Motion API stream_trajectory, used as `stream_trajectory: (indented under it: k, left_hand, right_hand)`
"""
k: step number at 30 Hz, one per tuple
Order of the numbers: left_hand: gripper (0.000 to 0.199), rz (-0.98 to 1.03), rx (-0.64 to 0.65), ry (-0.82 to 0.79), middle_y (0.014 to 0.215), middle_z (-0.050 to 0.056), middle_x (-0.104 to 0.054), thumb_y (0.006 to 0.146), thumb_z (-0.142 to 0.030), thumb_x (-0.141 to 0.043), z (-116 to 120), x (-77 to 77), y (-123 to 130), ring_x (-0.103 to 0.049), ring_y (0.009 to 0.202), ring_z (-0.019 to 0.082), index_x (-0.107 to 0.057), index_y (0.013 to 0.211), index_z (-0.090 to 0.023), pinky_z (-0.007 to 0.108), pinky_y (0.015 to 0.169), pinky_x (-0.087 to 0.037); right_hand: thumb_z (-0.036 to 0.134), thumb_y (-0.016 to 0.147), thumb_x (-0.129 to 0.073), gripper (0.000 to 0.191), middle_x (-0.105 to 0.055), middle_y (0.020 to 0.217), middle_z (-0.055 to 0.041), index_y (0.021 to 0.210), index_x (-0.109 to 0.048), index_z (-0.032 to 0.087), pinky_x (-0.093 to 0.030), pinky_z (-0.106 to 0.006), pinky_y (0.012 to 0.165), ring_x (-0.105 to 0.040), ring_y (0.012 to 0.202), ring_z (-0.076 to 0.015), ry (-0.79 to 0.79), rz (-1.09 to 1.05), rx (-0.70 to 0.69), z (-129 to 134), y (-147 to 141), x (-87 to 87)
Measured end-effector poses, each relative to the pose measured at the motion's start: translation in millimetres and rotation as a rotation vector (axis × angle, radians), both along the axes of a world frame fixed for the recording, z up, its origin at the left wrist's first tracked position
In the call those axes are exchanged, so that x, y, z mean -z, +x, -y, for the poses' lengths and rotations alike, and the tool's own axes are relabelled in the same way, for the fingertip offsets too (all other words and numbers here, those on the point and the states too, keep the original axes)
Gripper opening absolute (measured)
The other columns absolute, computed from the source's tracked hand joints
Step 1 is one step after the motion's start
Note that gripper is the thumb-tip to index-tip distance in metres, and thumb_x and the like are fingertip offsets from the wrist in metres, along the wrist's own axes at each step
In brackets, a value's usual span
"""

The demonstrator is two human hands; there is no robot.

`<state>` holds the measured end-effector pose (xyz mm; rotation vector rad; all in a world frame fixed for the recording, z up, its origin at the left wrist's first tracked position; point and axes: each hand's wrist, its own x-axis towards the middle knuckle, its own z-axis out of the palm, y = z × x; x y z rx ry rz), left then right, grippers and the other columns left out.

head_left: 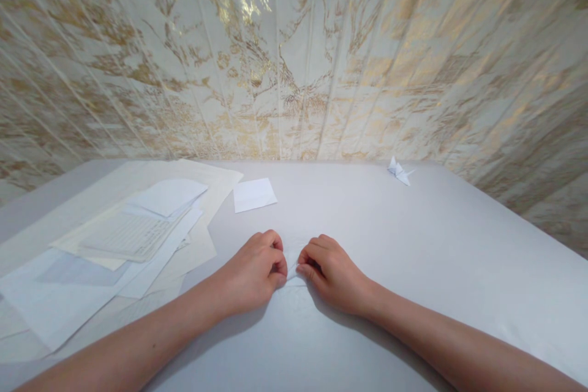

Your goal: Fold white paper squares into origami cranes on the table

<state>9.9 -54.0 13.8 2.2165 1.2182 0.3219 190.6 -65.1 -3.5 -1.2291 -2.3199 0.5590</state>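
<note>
Between my hands, just above the tabletop, is a small piece of folded white paper (294, 272), much of it covered by my fingers. My left hand (257, 269) is closed on its left side, fingers curled and thumb pressed in. From the right, my right hand (333, 275) pinches the same paper between thumb and forefinger. The paper's exact folded shape cannot be made out against the white surface.
A pile of loose papers (124, 233), some with writing, covers the table's left side. Beyond my left hand lies a white paper rectangle (255, 195). A folded paper crane (399, 172) rests at the back right. Gold-patterned wall covering (285, 73) rises behind the white table (436, 245).
</note>
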Motion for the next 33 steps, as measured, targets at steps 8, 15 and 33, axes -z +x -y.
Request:
stream_trajectory:
  k: [8, 15, 33]
  left_hand:
    - [0.013, -0.007, -0.035, -0.015, 0.086, 0.004, -0.052, 0.063, -0.01, -0.054, -1, 2.0, 0, -0.049, 0.083, 0.019, -0.063, 0.059, -0.018, 0.031, 0.077, -0.038]
    - [0.022, -0.038, 0.047, -0.059, 0.086, 0.004, -0.052, 0.072, -0.01, -0.045, -5, -8.3, -3, -0.05, 0.082, 0.017, -0.064, 0.061, -0.017, 0.029, 0.079, -0.038]
    - [0.014, -0.059, 0.046, -0.042, 0.084, 0.003, -0.051, 0.07, -0.014, -0.051, -7, -5.6, -2, -0.05, 0.078, 0.015, -0.063, 0.062, -0.016, 0.027, 0.074, -0.039]
  right_hand:
    - [0.012, 0.077, -0.057, 0.009, -0.056, 0.067, -0.0015, 0.069, -0.058, 0.016, -0.036, -0.028, 0.068, -0.049, 0.069, -0.0152, -0.005, -0.004, 0.0, -1, 1, 0.0]
    - [0.012, 0.077, -0.057, 0.009, -0.057, 0.067, -0.0022, 0.069, -0.058, 0.015, -0.036, -0.027, 0.066, -0.049, 0.068, -0.0152, -0.032, 0.063, -0.014, -6, 0, -4.5]
    - [0.017, 0.08, -0.054, 0.01, -0.06, 0.071, -0.0031, 0.073, -0.061, 0.015, -0.034, -0.025, 0.065, -0.052, 0.071, -0.0149, -0.059, 0.264, 0.047, -7, -9, -11.1]
